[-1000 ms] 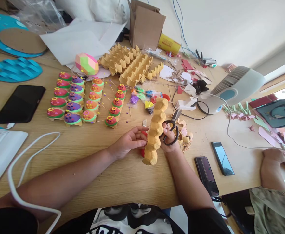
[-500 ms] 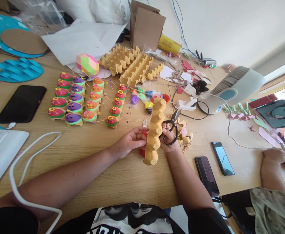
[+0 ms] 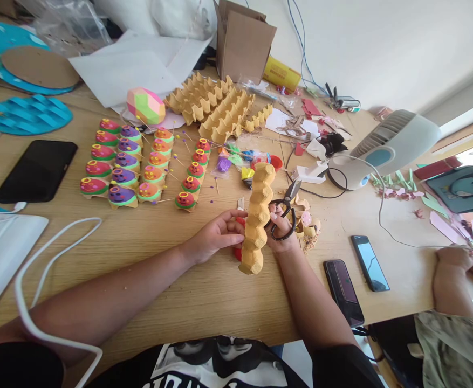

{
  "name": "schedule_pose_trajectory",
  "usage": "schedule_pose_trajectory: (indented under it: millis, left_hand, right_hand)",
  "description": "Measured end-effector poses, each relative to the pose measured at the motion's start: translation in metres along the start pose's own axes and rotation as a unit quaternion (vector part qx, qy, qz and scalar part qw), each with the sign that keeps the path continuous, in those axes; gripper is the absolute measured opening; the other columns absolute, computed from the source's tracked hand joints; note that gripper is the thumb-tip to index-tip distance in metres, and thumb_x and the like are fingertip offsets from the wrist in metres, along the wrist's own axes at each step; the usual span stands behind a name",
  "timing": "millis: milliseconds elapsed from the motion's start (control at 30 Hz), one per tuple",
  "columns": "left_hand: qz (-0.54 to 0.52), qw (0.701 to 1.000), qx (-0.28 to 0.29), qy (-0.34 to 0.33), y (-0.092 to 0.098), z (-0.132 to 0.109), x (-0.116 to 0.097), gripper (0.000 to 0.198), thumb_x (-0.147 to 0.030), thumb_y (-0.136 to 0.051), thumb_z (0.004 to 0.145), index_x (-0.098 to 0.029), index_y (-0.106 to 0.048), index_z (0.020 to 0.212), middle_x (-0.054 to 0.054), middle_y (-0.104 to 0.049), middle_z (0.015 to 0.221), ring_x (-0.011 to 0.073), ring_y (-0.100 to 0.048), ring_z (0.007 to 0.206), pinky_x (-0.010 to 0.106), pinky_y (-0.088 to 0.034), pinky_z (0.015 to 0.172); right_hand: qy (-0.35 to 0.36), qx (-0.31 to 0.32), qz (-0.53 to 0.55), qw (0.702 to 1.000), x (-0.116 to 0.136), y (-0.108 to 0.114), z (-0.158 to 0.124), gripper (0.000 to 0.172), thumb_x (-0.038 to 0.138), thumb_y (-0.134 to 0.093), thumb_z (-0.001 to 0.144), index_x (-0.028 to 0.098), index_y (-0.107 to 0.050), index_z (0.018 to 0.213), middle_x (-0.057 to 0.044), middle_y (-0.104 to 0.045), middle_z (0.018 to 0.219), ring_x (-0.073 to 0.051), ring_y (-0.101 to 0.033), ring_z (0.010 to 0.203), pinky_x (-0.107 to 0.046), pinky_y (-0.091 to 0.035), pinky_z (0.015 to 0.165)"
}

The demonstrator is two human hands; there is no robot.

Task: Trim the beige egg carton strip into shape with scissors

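A yellow strip of egg carton (image 3: pixel 256 221) with a row of bumps is held upright over the table. My left hand (image 3: pixel 214 234) pinches its left edge between thumb and fingers. On the other side, my right hand (image 3: pixel 282 237) is closed around black-handled scissors (image 3: pixel 288 199), their blades pointing up and away; its fingers also meet the strip's right edge. A red object (image 3: pixel 238 253) lies partly hidden behind the strip. Carton scraps and crumbs (image 3: pixel 309 231) lie just right of my right hand.
Painted carton strips with faces (image 3: pixel 153 173) stand in rows at left. Uncut egg cartons (image 3: pixel 226 116) sit at the back. Bags of coloured clay (image 3: pixel 224 163), a white fan (image 3: pixel 393 145) and phones (image 3: pixel 369 263) are around. Another person's hands (image 3: pixel 457 258) rest at right.
Almost nothing differs. The strip and both hands keep their places, with only a very slight shift of the strip.
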State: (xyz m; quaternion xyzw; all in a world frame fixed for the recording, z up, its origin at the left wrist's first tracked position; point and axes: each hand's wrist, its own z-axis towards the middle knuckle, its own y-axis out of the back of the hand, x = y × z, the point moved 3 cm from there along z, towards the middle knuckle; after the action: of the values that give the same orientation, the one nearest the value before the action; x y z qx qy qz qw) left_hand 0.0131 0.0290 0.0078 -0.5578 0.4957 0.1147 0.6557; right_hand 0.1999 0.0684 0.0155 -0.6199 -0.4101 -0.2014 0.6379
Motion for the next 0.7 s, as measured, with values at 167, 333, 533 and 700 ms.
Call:
schedule_pose_trajectory:
  millis: [167, 333, 533, 700]
  left_hand:
    - [0.0, 1.0, -0.01, 0.009, -0.0013, -0.0002, -0.001, 0.055, -0.021, -0.088, 0.08, -0.02, -0.062, 0.128, 0.004, -0.077, 0.091, 0.0185, -0.073, 0.084, 0.031, -0.057, 0.078]
    - [-0.004, 1.0, -0.017, 0.009, -0.0017, -0.0006, -0.0009, 0.052, -0.021, -0.085, 0.082, -0.021, -0.062, 0.128, 0.004, -0.077, 0.092, 0.0185, -0.074, 0.083, 0.031, -0.057, 0.078]
    - [0.003, 1.0, -0.001, -0.002, -0.0007, -0.0001, 0.0004, 0.055, -0.021, -0.088, 0.08, -0.021, -0.062, 0.128, 0.003, -0.077, 0.089, 0.0191, -0.073, 0.083, 0.031, -0.057, 0.078]
    - [-0.006, 1.0, -0.014, 0.01, -0.0008, -0.0001, -0.0003, 0.054, -0.021, -0.087, 0.08, -0.02, -0.061, 0.128, 0.005, -0.078, 0.092, 0.0181, -0.074, 0.082, 0.031, -0.057, 0.077]
  right_hand:
    - [-0.009, -0.01, -0.012, 1.0, 0.0004, -0.0004, -0.0002, 0.036, 0.032, -0.087, 0.07, 0.027, -0.054, 0.085, 0.005, -0.063, 0.079, -0.019, -0.066, 0.08, -0.035, -0.059, 0.077]
    - [-0.008, -0.016, -0.008, 1.0, 0.0003, -0.0005, 0.0001, 0.036, 0.032, -0.087, 0.068, 0.027, -0.054, 0.083, 0.005, -0.063, 0.079, -0.018, -0.064, 0.076, -0.034, -0.059, 0.074]
    - [-0.001, -0.008, -0.016, 1.0, -0.0001, -0.0003, 0.0003, 0.035, 0.033, -0.086, 0.071, 0.027, -0.054, 0.085, 0.006, -0.061, 0.079, -0.017, -0.065, 0.077, -0.033, -0.059, 0.074]
    - [-0.005, -0.013, -0.012, 1.0, 0.0002, 0.0004, 0.0005, 0.037, 0.032, -0.087, 0.069, 0.027, -0.054, 0.084, 0.005, -0.062, 0.079, -0.017, -0.064, 0.076, -0.033, -0.058, 0.072]
